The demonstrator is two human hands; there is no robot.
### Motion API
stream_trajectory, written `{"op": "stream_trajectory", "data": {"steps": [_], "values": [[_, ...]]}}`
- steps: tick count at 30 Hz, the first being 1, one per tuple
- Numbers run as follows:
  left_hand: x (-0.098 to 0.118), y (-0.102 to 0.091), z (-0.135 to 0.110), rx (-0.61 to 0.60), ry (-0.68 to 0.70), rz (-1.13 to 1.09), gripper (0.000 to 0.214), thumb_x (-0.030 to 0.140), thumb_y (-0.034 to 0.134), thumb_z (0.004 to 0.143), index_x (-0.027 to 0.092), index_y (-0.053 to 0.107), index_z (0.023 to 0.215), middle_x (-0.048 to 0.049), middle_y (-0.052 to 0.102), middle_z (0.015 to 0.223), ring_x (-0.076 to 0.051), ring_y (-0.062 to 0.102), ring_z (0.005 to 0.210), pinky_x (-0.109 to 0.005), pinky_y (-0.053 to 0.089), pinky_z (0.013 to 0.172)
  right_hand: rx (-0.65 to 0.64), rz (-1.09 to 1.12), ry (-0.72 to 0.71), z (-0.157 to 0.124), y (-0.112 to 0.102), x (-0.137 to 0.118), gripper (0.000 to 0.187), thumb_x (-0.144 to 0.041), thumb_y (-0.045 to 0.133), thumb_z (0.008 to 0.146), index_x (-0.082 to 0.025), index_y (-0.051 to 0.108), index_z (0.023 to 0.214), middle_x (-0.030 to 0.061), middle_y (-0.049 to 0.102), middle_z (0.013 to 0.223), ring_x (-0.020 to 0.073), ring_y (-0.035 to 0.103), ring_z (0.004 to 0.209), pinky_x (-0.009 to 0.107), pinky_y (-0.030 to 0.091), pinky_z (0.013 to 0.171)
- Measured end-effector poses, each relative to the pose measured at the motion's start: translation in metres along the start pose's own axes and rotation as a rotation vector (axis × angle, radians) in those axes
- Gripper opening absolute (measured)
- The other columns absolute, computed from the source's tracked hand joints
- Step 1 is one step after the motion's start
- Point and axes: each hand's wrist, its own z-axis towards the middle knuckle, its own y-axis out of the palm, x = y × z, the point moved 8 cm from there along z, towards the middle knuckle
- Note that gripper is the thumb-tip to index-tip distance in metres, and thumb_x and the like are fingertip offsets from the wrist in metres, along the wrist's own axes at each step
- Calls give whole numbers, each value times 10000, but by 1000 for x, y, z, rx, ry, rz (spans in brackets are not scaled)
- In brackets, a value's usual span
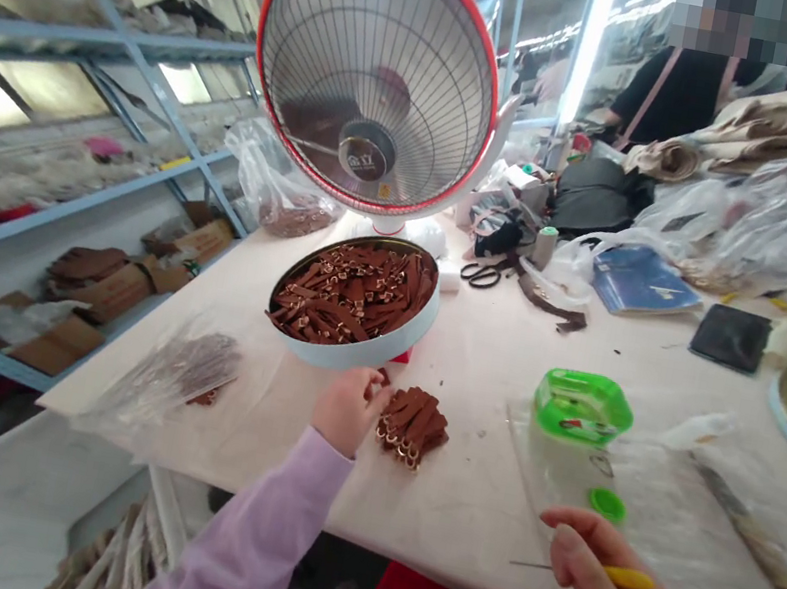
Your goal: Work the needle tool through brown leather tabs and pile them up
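Note:
My left hand [347, 408], in a lilac sleeve, is closed at the near side of the round tray, its fingertips pinched on a small brown strap [383, 375] that is mostly hidden. Just right of it lies a neat pile of brown straps [417, 419] with gold-coloured metal rings at their near ends. Many more such straps [355, 293] fill the round tray [353, 353], loosely heaped. Over the table's front right, my right hand [601, 565] grips a yellow-handled awl [629, 579], its thin shaft pointing left. Its tip touches nothing I can see.
A large red-rimmed fan [379, 69] stands behind the tray. A green open box [583, 406] and green cap [606, 505] lie right. Black scissors [480, 275], a blue booklet [644, 280] and plastic bags [781, 211] sit farther back. Left is a plastic bag [174, 368]. A person [673, 90] stands behind.

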Motion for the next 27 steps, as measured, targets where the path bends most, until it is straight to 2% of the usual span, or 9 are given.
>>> {"op": "stream_trajectory", "data": {"steps": [2, 4, 8, 13, 17, 21, 22, 24, 27], "values": [[12, -37, 35, 103, 98, 177, 275, 344, 403, 840, 161, 609, 843, -73, 618, 828, -168, 561, 784, -277, 413, 730, 0, -16, 2, 4, -4, -1, 323, -503, 469, 776, -207, 583, 836, -19, 508, 541, 147, 505, 517, 249, 442, 498], [9, -59, 79, 138, 28, 383, 334, 363, 360, 853, 153, 618, 881, -108, 623, 928, -206, 557, 869, -321, 402, 786, -8, -17, 25, 5, -6, -1, 317, -502, 468, 774, -211, 582, 830, -19, 508, 539, 149, 507, 519, 249, 443, 495], [-22, -43, 145, -122, -200, 570, 436, 502, 487, 750, 99, 644, 802, -173, 646, 888, -285, 556, 870, -415, 401, 769, -27, -27, 77, 5, -7, 1, 297, -487, 483, 768, -214, 583, 833, -12, 523, 546, 157, 517, 540, 251, 447, 496], [-35, -26, 156, -152, -220, 551, 270, 381, 586, 691, 118, 641, 716, -177, 644, 828, -319, 570, 853, -429, 404, 735, 46, 3, 40, 0, -14, -10, 320, -524, 487, 745, -220, 585, 766, -10, 499, 495, 156, 492, 483, 261, 434, 448], [-18, -56, 137, -12, -148, 473, 209, 309, 562, 724, 114, 634, 749, -159, 632, 810, -301, 566, 842, -416, 397, 742, 47, 17, -6, -11, -12, -24, 303, -517, 493, 759, -229, 585, 760, -11, 494, 499, 154, 482, 478, 262, 425, 441], [41, -85, 78, 72, 61, 285, 223, 338, 514, 769, 144, 622, 778, -105, 625, 816, -233, 556, 793, -353, 399, 737, 37, -5, -82, -24, -8, -37, 322, -484, 417, 833, -230, 613, 809, -4, 519, 542, 157, 508, 546, 273, 440, 540], [63, -81, 55, 30, 167, 159, 214, 337, 507, 777, 153, 617, 773, -82, 623, 798, -203, 551, 762, -323, 402, 717, 33, -13, -113, -27, -6, -41, 326, -469, 398, 850, -230, 620, 854, 4, 547, 579, 163, 528, 591, 282, 447, 594], [100, -56, 2, -229, 281, -174, 193, 309, 499, 783, 157, 600, 718, -32, 599, 676, -136, 521, 624, -252, 393, 606, 39, -22, -190, -34, -3, -53, 320, -449, 396, 860, -227, 614, 930, 26, 611, 699, 179, 561, 715, 304, 442, 713], [137, -12, -75, -546, 255, -613, 222, 342, 500, 782, 151, 569, 695, 17, 500, 548, -83, 419, 500, -200, 322, 472, 76, -3, -239, -43, -2, -66, 300, -449, 424, 850, -209, 597, 895, 43, 625, 771, 178, 554, 733, 302, 438, 700]]}}
